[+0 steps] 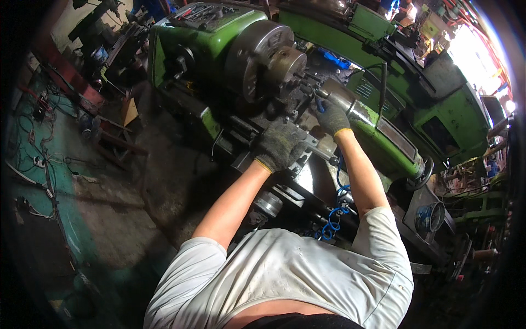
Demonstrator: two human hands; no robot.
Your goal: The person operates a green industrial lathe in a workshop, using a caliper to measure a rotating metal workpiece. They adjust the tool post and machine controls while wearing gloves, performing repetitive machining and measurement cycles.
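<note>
A green metal lathe stands before me, with a large round chuck (257,52) holding a brownish cylindrical workpiece (287,64). My left hand (279,145), in a dark grey glove with a yellow cuff, is closed over the tool post area on the carriage. What lies under its fingers is hidden. A metal lever (323,153) with a ball end sticks out beside that hand. My right hand (333,119), gloved alike, is closed on a blue air blow gun (320,106) near the tailstock (341,96). A blue coiled hose (331,222) hangs below my right forearm.
Hand tools (200,15) lie on top of the headstock. A handwheel (421,174) sits at the tailstock's right end. Another green machine (438,115) stands behind. Cables (46,159) trail over the floor at left, near a reddish metal stand (71,82).
</note>
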